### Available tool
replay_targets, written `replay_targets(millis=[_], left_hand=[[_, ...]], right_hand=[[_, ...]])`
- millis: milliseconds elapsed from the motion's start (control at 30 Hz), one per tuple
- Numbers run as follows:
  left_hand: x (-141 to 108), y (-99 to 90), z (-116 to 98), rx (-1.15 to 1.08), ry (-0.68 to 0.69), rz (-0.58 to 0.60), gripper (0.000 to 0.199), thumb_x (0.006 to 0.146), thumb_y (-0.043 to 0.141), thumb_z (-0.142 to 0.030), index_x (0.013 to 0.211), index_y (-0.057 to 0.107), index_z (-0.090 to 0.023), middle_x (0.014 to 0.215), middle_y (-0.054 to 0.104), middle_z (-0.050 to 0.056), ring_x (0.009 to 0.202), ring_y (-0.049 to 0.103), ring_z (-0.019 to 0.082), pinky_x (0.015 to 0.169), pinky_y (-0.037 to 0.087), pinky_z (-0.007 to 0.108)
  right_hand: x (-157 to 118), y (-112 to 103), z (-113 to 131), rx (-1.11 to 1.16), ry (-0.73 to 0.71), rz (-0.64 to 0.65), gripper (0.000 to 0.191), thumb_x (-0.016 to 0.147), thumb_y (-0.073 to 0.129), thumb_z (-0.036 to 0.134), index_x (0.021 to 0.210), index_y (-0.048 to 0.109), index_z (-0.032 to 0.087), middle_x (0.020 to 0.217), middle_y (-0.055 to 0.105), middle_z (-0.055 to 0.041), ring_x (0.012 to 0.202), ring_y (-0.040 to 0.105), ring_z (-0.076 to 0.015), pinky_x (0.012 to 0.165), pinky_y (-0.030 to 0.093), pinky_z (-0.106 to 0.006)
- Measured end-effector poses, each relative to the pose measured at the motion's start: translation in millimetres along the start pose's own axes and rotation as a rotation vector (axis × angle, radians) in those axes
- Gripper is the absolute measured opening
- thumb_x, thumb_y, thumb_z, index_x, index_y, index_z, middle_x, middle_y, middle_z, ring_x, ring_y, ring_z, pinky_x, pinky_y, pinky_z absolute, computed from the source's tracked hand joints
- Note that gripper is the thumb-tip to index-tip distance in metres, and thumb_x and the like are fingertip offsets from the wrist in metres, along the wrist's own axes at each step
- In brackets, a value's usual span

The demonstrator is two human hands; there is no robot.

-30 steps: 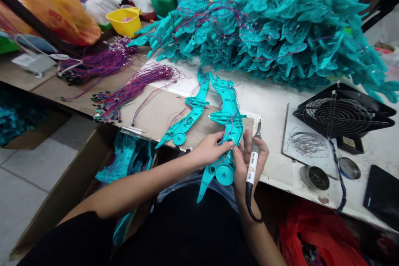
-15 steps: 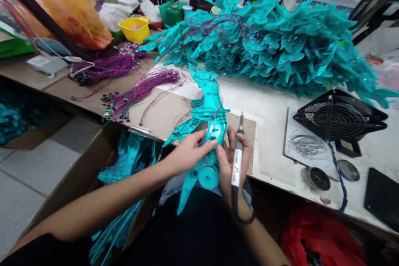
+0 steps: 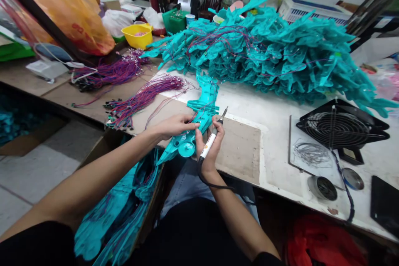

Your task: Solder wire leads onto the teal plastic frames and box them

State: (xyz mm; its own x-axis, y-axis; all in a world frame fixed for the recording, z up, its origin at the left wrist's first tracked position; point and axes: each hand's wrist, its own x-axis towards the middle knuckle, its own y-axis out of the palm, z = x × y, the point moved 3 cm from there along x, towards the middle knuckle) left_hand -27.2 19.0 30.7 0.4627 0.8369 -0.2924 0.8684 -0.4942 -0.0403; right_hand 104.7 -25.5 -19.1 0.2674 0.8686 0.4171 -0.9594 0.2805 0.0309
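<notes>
A turquoise plastic part [image 3: 207, 91] with thin wires lies between my hands at the table's front edge, its round disc toward me. My left hand [image 3: 178, 126] grips its left side, thumb on top. In my right hand [image 3: 213, 145] is a soldering iron [image 3: 208, 145], tip pointing up and away, clear of the part; the fingers and thumb also touch the part's right side. Bundles of red and purple wires [image 3: 148, 97] lie left of the part.
A large pile of turquoise parts [image 3: 274, 54] fills the back. At the right are a black fan [image 3: 339, 124], a round tin [image 3: 322, 188] and coiled solder wire [image 3: 311, 153]. More turquoise parts [image 3: 109, 216] fill a box below the table.
Both hands and the turquoise part have shifted left and away from my body. The part and the soldering iron now tilt more. Both hands keep their hold.
</notes>
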Motion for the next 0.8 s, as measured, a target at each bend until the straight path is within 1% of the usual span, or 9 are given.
replay_targets(millis=[100,167,233,267,300,433,633,700,800], left_hand=[[5,-3.2,3,-0.019,0.047,-0.006,0.051,0.069,0.078,-0.057,0.094,0.068,-0.014,0.09,0.069,0.003,0.085,0.062,0.019,0.072,0.048,0.026],[10,-5.7,6,-0.075,0.084,-0.112,0.049,0.067,0.081,-0.055,0.092,0.066,-0.015,0.089,0.068,0.002,0.085,0.062,0.017,0.073,0.048,0.025],[16,-8.9,10,-0.186,0.071,-0.261,0.05,0.067,0.081,-0.056,0.091,0.064,-0.016,0.083,0.066,0.001,0.077,0.062,0.014,0.068,0.048,0.023],[19,-9.6,12,-0.252,0.042,-0.307,0.05,0.067,0.081,-0.056,0.091,0.063,-0.016,0.081,0.066,0.001,0.072,0.061,0.014,0.065,0.048,0.023],[23,-9.3,13,-0.311,0.008,-0.311,0.05,0.068,0.082,-0.055,0.092,0.063,-0.016,0.08,0.067,0.001,0.07,0.062,0.013,0.064,0.048,0.024],[34,-4.1,9,-0.385,-0.094,-0.153,0.044,0.064,0.089,-0.038,0.093,0.068,-0.013,0.085,0.074,0.007,0.074,0.068,0.018,0.072,0.054,0.029],[36,0.9,2,-0.35,-0.235,-0.18,0.034,0.067,0.087,-0.032,0.089,0.073,-0.011,0.079,0.076,0.008,0.072,0.07,0.019,0.075,0.056,0.03],[38,3.6,3,-0.36,-0.252,-0.143,0.035,0.067,0.087,-0.031,0.092,0.073,-0.011,0.082,0.077,0.008,0.072,0.071,0.02,0.073,0.057,0.03],[40,8.0,8,-0.39,-0.274,-0.037,0.039,0.066,0.087,-0.032,0.096,0.073,-0.013,0.087,0.077,0.009,0.072,0.071,0.02,0.07,0.058,0.031]], right_hand=[[1,-2,-6,-0.059,-0.028,-0.026,0.052,0.084,0.069,0.031,0.127,0.042,0.022,0.146,0.046,-0.0149,0.142,0.041,-0.0241,0.12,0.03,-0.051],[2,-3,-10,-0.03,-0.017,-0.025,0.054,0.084,0.07,0.032,0.128,0.04,0.023,0.147,0.045,-0.0154,0.142,0.041,-0.0246,0.121,0.029,-0.052],[2,-2,-15,0.03,0.016,-0.018,0.058,0.082,0.071,0.033,0.13,0.038,0.023,0.15,0.042,-0.0161,0.142,0.041,-0.0252,0.12,0.03,-0.053],[2,-2,-17,0.057,0.036,-0.016,0.06,0.082,0.072,0.034,0.13,0.038,0.023,0.15,0.041,-0.0163,0.143,0.041,-0.0256,0.12,0.031,-0.053],[2,-1,-19,0.08,0.056,-0.016,0.062,0.081,0.072,0.034,0.131,0.037,0.023,0.151,0.04,-0.0164,0.143,0.04,-0.0257,0.119,0.031,-0.053],[0,3,-21,0.182,0.128,-0.01,0.064,0.08,0.073,0.036,0.131,0.036,0.024,0.152,0.038,-0.0155,0.143,0.04,-0.0248,0.118,0.035,-0.051],[-4,5,-17,0.32,0.227,-0.013,0.065,0.078,0.075,0.037,0.128,0.034,0.025,0.154,0.033,-0.0158,0.143,0.04,-0.0246,0.117,0.038,-0.05],[-4,3,-16,0.341,0.241,-0.012,0.065,0.077,0.075,0.036,0.127,0.034,0.025,0.154,0.033,-0.0161,0.143,0.04,-0.0249,0.117,0.037,-0.051],[-6,-1,-14,0.36,0.254,-0.016,0.064,0.077,0.075,0.035,0.126,0.035,0.025,0.155,0.033,-0.0167,0.144,0.039,-0.0258,0.117,0.037,-0.052]])
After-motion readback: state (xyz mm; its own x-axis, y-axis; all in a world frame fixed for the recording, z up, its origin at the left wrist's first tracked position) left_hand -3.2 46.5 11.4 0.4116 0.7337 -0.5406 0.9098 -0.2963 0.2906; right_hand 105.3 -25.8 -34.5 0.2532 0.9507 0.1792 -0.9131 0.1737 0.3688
